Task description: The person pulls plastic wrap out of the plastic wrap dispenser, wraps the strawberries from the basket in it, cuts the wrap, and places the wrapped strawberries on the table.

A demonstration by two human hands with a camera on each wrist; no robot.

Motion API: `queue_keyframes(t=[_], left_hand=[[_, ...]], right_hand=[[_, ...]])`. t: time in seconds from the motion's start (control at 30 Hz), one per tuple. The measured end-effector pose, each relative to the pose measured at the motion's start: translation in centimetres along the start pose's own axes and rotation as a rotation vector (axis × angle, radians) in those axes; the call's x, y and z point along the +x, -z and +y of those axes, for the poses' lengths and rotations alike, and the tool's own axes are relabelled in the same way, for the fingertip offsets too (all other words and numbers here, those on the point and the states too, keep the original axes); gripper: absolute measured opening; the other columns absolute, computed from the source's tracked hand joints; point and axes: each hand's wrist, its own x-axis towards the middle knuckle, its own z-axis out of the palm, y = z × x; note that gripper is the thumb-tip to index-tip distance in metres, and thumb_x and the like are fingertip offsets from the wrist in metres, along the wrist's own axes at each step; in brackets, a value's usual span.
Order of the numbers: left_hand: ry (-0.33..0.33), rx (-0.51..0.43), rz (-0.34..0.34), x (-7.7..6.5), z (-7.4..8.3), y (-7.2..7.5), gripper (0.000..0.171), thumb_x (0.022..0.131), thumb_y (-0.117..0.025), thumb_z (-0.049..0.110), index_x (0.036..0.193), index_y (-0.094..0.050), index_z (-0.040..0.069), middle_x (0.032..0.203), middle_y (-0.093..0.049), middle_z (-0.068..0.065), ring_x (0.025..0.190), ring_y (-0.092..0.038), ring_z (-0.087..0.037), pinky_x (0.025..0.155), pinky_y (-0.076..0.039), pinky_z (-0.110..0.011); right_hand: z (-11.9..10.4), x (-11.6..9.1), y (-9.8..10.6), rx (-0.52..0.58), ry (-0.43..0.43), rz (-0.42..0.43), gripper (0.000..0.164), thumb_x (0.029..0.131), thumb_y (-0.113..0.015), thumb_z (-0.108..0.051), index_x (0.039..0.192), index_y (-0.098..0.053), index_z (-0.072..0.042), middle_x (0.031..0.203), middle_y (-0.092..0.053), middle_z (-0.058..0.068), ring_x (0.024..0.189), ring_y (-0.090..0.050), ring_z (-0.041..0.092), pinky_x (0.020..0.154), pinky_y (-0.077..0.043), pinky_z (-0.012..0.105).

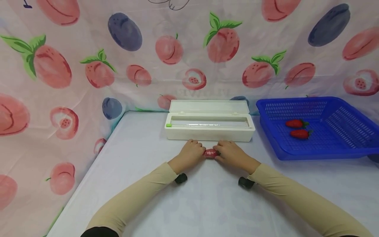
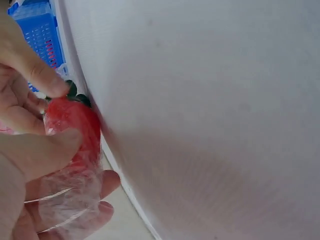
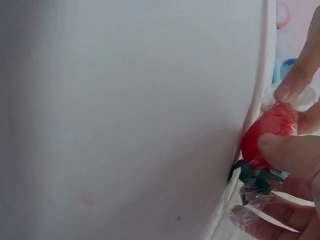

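A red strawberry (image 1: 211, 153) wrapped in clear plastic film lies between my two hands, in front of the white box. My left hand (image 1: 190, 154) pinches its tip end, thumb on the near side and fingers behind. At the leafy end, my right hand (image 1: 232, 154) grips it the same way. In the left wrist view, crinkled cling film (image 2: 70, 200) trails past the strawberry's tip over the left fingers. The right wrist view shows more film (image 3: 247, 215) bunched beyond the green leaves (image 3: 255, 177).
Just behind the hands stands a white cling film box (image 1: 210, 134), lid raised, with a roll (image 1: 210, 123) inside. At the right, a blue plastic basket (image 1: 284, 149) holds two strawberries (image 1: 299, 134). A fruit-print cloth (image 1: 192, 49) hangs behind the white table (image 1: 207, 204).
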Motion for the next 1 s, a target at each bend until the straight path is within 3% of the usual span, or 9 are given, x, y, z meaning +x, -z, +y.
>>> queue_keyframes(t=[0.17,0.27,0.4,0.53,0.7,0.83,0.9,1.0], left_hand=[[0.018,0.017,0.017,-0.1,0.0,-0.1,0.026,0.093,-0.055,0.036,0.099,-0.071,0.016,0.094,-0.073,0.001,0.091,-0.065,-0.019,0.092,-0.045,-0.035],[0.035,0.021,0.034,-0.2,-0.1,-0.1,0.026,0.094,-0.054,0.035,0.096,-0.071,0.015,0.088,-0.074,0.001,0.087,-0.066,-0.019,0.089,-0.046,-0.035],[0.061,-0.012,0.072,-0.3,-0.1,-0.2,0.025,0.093,-0.056,0.034,0.105,-0.064,0.013,0.084,-0.073,-0.001,0.085,-0.068,-0.019,0.088,-0.047,-0.035],[0.048,-0.051,0.099,-0.5,-0.1,0.0,0.034,0.09,-0.06,0.039,0.115,-0.057,0.016,0.083,-0.073,0.0,0.085,-0.069,-0.019,0.091,-0.046,-0.036],[0.031,-0.03,0.113,-0.4,-0.1,0.1,0.03,0.087,-0.063,0.04,0.109,-0.063,0.019,0.082,-0.073,0.003,0.083,-0.068,-0.019,0.089,-0.045,-0.036],[0.044,-0.021,0.125,-0.2,-0.1,0.1,0.024,0.086,-0.065,0.036,0.102,-0.067,0.019,0.079,-0.073,0.002,0.079,-0.069,-0.019,0.087,-0.045,-0.035],[0.051,-0.026,0.121,-0.2,-0.1,0.2,0.024,0.086,-0.065,0.036,0.102,-0.067,0.019,0.08,-0.073,0.002,0.08,-0.069,-0.019,0.086,-0.045,-0.035],[0.053,-0.028,0.113,-0.1,-0.2,0.2,0.024,0.086,-0.065,0.036,0.104,-0.067,0.019,0.082,-0.074,0.002,0.08,-0.069,-0.019,0.086,-0.045,-0.035]], right_hand=[[0.2,-0.2,0.1,0.14,-0.091,-0.021,0.034,0.086,-0.066,-0.022,0.108,-0.063,0.003,0.095,-0.067,0.011,0.089,-0.064,0.023,0.08,-0.052,0.039],[0.4,-0.3,0.1,0.161,-0.105,-0.03,0.024,0.086,-0.066,-0.022,0.095,-0.066,0.0,0.081,-0.065,0.006,0.075,-0.06,0.017,0.07,-0.05,0.035],[0.4,-0.3,0.2,0.166,-0.132,-0.031,0.02,0.086,-0.066,-0.024,0.084,-0.066,-0.004,0.07,-0.063,0.002,0.065,-0.056,0.014,0.061,-0.047,0.032],[0.1,-0.4,0.3,0.208,-0.206,-0.015,0.023,0.086,-0.066,-0.024,0.094,-0.059,-0.004,0.069,-0.062,0.002,0.06,-0.055,0.014,0.055,-0.044,0.03],[0.0,-0.5,0.3,0.288,-0.235,-0.016,0.03,0.086,-0.066,-0.023,0.104,-0.049,-0.005,0.062,-0.055,0.001,0.052,-0.046,0.011,0.047,-0.036,0.024],[0.5,-0.7,1.1,0.444,-0.231,-0.109,0.029,0.091,-0.052,-0.016,0.117,-0.047,-0.004,0.073,-0.063,0.006,0.058,-0.053,0.012,0.053,-0.042,0.026],[0.9,-0.8,1.5,0.505,-0.209,-0.159,0.034,0.089,-0.045,-0.006,0.123,-0.047,-0.003,0.084,-0.067,0.01,0.069,-0.06,0.016,0.06,-0.047,0.028],[1.5,-1.0,2.0,0.532,-0.143,-0.205,0.041,0.084,-0.047,0.007,0.124,-0.049,0.0,0.094,-0.068,0.017,0.083,-0.064,0.024,0.07,-0.052,0.034]])
